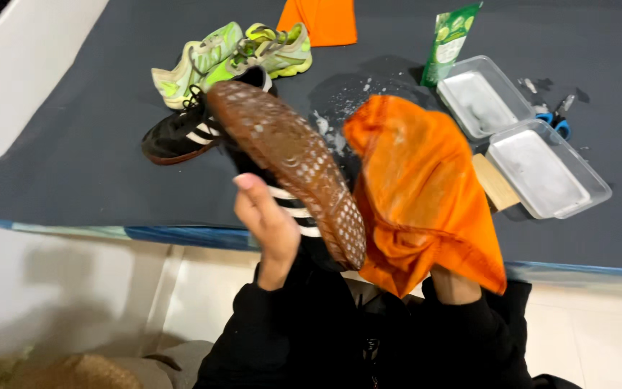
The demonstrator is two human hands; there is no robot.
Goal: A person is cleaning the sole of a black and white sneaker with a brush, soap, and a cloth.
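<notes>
The left hand (271, 223) grips a black shoe (289, 169) with white stripes, raised above the dark surface (73, 144), brown sole turned toward the camera. The right hand (455, 284) is wrapped inside an orange cloth (419, 187), so its grip cannot be told. The cloth hangs just beside the sole, on its right. A second black shoe (178, 133) lies on the surface beyond.
</notes>
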